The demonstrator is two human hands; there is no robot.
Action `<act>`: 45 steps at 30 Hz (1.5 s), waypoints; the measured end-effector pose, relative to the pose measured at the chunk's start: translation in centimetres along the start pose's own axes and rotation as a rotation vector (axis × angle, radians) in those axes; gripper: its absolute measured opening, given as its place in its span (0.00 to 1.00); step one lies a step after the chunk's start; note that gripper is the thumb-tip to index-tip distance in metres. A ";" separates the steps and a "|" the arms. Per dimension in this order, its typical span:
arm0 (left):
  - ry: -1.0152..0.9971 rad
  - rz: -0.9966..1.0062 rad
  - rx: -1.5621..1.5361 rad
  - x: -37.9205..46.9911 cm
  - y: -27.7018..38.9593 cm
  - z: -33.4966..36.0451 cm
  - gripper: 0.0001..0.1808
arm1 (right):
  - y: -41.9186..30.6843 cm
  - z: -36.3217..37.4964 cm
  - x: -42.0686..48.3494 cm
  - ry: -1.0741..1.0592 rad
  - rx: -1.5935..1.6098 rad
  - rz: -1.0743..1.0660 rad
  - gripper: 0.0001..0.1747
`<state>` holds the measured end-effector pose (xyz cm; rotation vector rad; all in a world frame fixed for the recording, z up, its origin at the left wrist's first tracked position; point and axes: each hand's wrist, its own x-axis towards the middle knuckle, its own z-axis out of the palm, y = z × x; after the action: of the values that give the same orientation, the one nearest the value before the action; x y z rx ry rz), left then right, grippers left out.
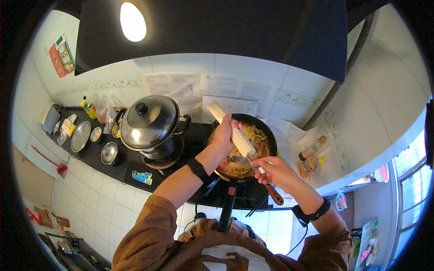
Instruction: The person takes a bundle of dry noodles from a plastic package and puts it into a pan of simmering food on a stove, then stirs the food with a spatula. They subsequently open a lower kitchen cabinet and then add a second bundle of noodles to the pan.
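Observation:
My left hand [226,132] is closed around a bundle of dry white noodles [244,141], held slanting above a black frying pan [272,132]. Shredded food [237,168] with reddish pieces lies in the pan. At the bundle's lower end, my right hand [271,171] grips a small tool with a white handle [261,170]; its thin metal part meets the noodle ends, and I cannot tell what kind it is. The pan's black handle [228,206] points towards my body. A wooden-handled utensil [275,195] lies by the pan's near right side, its far end hidden.
Left of the pan stands a large lidded steel pot [149,122]. Metal bowls [109,153], a steel plate [81,136] and plastic bags [107,111] are on the left counter. Bottles [312,148] stand at the right. A black range hood [217,30] hangs above.

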<state>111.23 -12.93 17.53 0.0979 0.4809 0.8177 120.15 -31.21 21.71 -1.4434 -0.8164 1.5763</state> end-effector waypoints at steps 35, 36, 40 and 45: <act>-0.473 -0.832 0.586 -9.3 2.3 2.3 0.27 | -0.6 -1.0 6.5 -0.192 0.427 -0.263 0.25; -0.472 -0.834 0.586 -9.3 2.3 2.2 0.27 | -0.8 -1.1 6.3 -0.151 0.438 -0.277 0.25; -0.460 -0.927 0.565 -9.3 2.4 2.0 0.30 | -1.5 -2.0 6.1 -0.167 0.478 -0.336 0.27; -0.491 -0.967 0.539 -8.9 2.7 1.9 0.31 | -4.3 -4.6 4.1 0.041 0.245 -0.570 0.31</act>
<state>105.07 -17.32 23.21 0.5073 0.2164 -0.3044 125.35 -25.96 23.11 -0.9522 -0.8787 1.1577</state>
